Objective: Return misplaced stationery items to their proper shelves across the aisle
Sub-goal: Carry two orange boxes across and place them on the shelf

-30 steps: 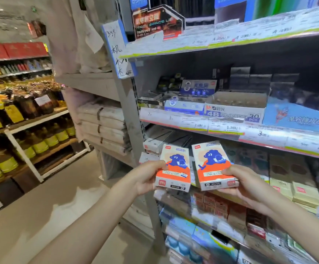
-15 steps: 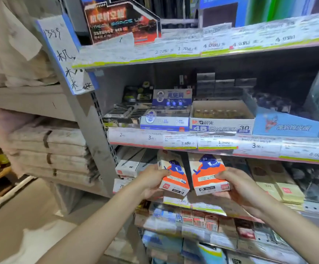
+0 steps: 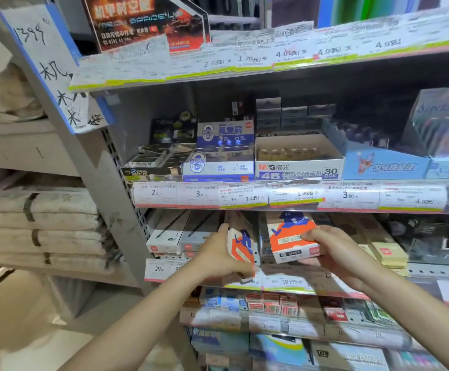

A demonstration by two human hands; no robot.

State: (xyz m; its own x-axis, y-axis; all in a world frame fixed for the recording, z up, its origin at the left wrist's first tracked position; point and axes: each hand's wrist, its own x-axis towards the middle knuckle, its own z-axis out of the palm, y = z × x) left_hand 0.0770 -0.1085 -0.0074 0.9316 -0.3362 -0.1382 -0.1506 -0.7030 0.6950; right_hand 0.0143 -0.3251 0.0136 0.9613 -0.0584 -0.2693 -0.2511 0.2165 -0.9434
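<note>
I hold two small white and orange boxes with a blue cartoon animal, one in each hand, at the mouth of the second shelf level. My left hand (image 3: 219,254) grips the left box (image 3: 240,243), turned edge-on and tilted. My right hand (image 3: 333,250) grips the right box (image 3: 290,236), whose far end reaches under the shelf edge above. Both boxes sit between long white boxes (image 3: 170,234) on the left and flat beige boxes (image 3: 384,246) on the right.
The shelf above carries open eraser cartons, among them a 4B eraser carton (image 3: 298,162) and a blue carton (image 3: 384,164), behind a strip of price labels (image 3: 271,195). Lower shelves hold small packs (image 3: 271,303). A grey upright (image 3: 111,188) and bundled white sacks (image 3: 38,223) stand left.
The view has closed in on the stationery shelves and turned right. Both hands have pushed the two boxes forward into the second shelf level; the left box has turned edge-on.
</note>
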